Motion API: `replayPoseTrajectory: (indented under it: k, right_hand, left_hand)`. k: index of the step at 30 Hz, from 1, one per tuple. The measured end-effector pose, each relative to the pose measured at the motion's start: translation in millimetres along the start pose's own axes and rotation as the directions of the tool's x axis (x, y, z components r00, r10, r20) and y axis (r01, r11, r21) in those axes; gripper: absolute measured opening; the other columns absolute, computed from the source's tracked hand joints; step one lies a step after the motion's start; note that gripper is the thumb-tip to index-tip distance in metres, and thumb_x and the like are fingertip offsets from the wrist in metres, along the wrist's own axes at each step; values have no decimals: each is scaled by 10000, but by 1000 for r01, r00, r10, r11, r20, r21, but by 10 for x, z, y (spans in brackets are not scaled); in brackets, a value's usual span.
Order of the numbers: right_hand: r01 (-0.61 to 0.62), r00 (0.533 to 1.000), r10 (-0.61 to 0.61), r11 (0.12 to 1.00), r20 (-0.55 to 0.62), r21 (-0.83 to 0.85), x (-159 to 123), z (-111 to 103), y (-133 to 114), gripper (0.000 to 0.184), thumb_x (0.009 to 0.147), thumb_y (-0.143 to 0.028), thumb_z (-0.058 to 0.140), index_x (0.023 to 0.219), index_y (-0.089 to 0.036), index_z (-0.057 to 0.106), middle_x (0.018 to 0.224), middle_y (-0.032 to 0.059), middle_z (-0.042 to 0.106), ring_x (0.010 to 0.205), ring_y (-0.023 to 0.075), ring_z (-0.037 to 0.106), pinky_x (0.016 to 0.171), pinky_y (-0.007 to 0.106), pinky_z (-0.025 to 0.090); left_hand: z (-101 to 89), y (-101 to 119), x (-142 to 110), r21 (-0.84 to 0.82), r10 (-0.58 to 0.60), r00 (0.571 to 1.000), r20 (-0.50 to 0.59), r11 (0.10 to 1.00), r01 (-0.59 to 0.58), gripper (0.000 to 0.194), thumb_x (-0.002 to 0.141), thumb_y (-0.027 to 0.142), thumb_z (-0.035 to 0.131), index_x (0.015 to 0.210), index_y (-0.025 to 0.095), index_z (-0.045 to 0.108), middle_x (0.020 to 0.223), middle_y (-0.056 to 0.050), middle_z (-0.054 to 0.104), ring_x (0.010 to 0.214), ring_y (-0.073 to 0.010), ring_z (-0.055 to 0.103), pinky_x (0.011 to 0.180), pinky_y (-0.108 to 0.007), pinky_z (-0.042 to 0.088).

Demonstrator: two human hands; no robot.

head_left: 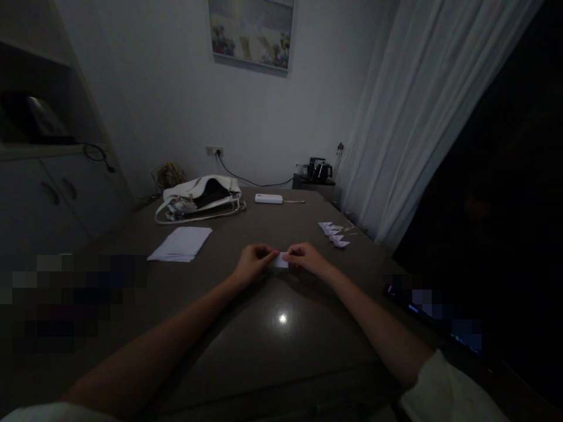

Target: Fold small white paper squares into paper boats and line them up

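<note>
Between both hands is a small folded piece of white paper (281, 262), held just above the table. My left hand (256, 262) pinches its left edge between thumb and fingers. At the opposite edge my right hand (307, 258) closes on it the same way. Off to the left lies a stack of white paper sheets (187, 241). Several pointed folded paper shapes (333, 232) stand in a row at the right, beyond my right hand. Fine creases in the held paper are too small to make out.
A white handbag (197, 196) sits open at the back left of the brown table (229, 328). Behind my hands lies a white power bank (268, 198) with a short cable. Small thin bits (347, 228) lie beside the folded shapes. A dark device (433, 319) rests at the right edge.
</note>
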State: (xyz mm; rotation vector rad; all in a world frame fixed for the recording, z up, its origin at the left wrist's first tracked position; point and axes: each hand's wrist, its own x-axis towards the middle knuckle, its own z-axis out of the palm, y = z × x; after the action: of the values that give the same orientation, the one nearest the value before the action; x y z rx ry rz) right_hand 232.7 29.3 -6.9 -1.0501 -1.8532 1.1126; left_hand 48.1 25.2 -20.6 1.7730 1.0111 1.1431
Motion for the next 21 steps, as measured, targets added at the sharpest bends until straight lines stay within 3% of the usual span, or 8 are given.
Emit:
replayPoseTrajectory:
  k: [6,9,15,21]
  right_hand:
    - [64,993,-59,997,101,-50,-24,-13,11,354,668,-467,633,588,-132,551,512,-26,525,482,75,462,471,188,336]
    - [70,995,-68,997,68,-32,-26,-1,-13,362,681,-480,618,602,-133,549,525,-18,547,484,78,476,463,184,336]
    - [38,999,-37,999,-29,36,-28,28,-88,358,674,-478,618,594,-142,524,510,-32,521,445,69,441,437,187,307]
    - [-4,1000,7,996,-25,90,-20,44,-60,345,665,-463,628,594,-145,514,515,-38,518,435,59,425,427,181,292]
  left_hand:
    - [-2,33,-6,6,14,999,38,1000,-14,342,711,432,587,726,93,624,651,-49,626,575,-133,548,525,-212,390]
    - [6,57,-18,8,46,998,32,999,-46,367,750,452,540,753,95,622,651,-33,612,584,-129,539,531,-207,383]
    - [20,48,-36,203,94,988,125,972,-118,513,855,493,335,721,101,637,594,-15,576,546,-124,493,506,-208,343]
    - [26,50,-31,351,167,983,79,918,-184,483,868,459,329,692,108,610,562,-6,542,513,-109,452,490,-203,305]
